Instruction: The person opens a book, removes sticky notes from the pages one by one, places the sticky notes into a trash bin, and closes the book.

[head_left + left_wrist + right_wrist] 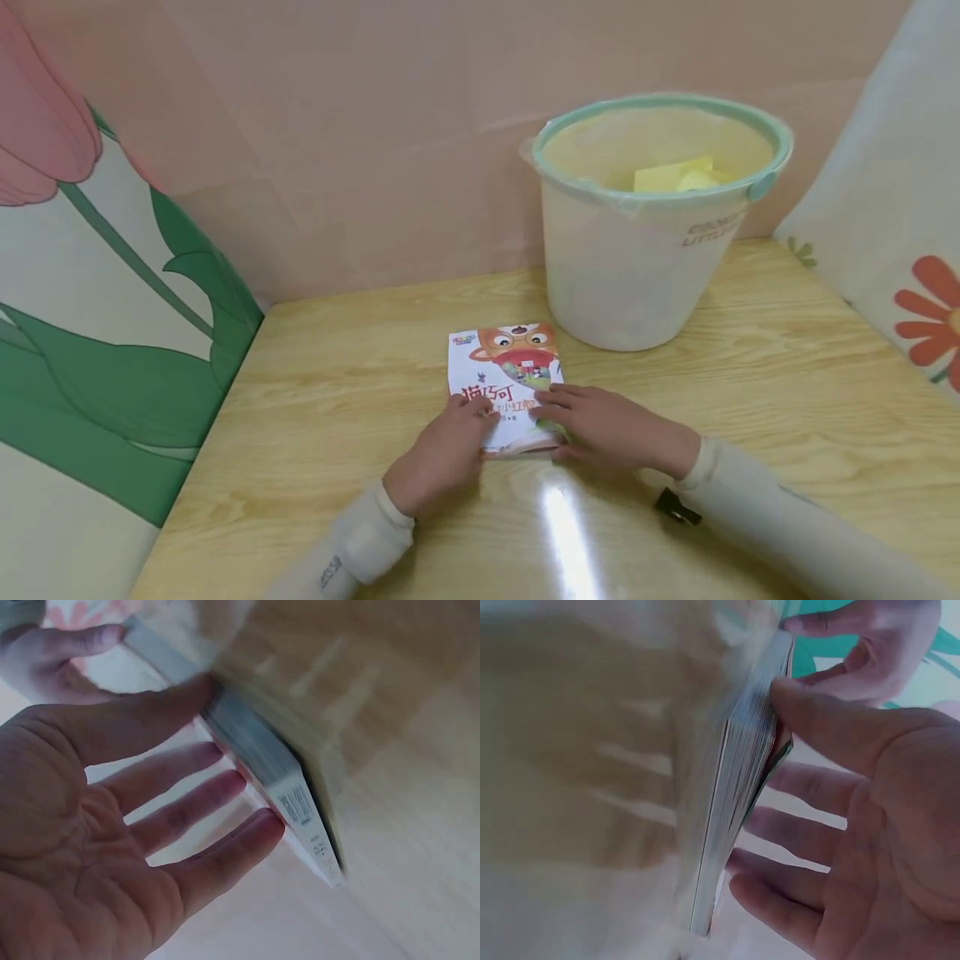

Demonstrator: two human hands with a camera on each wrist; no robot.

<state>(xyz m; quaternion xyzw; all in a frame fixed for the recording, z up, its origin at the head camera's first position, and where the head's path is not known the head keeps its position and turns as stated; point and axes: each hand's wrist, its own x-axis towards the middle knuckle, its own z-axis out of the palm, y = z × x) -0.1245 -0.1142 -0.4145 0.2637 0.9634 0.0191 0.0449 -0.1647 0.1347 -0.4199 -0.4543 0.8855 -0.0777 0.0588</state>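
A small thick book (517, 375) lies on the wooden table, its white cover showing a red-brown cartoon animal. My left hand (448, 446) rests on its lower left part, the fingertips on the cover and the thumb (161, 712) at the page edge. From the other side my right hand (611, 427) touches the lower right part, fingers fairly straight over the cover. Its thumb (817, 720) lies against the page block, where the cover's corner stands slightly away from the pages. A barcode shows on the white spine in the left wrist view.
Behind the book to the right stands a white bucket (622, 267) with a green rim and yellow pieces inside. A small black object (677, 507) is beside my right wrist. A pink wall backs the table (337, 375); flower-printed panels flank it.
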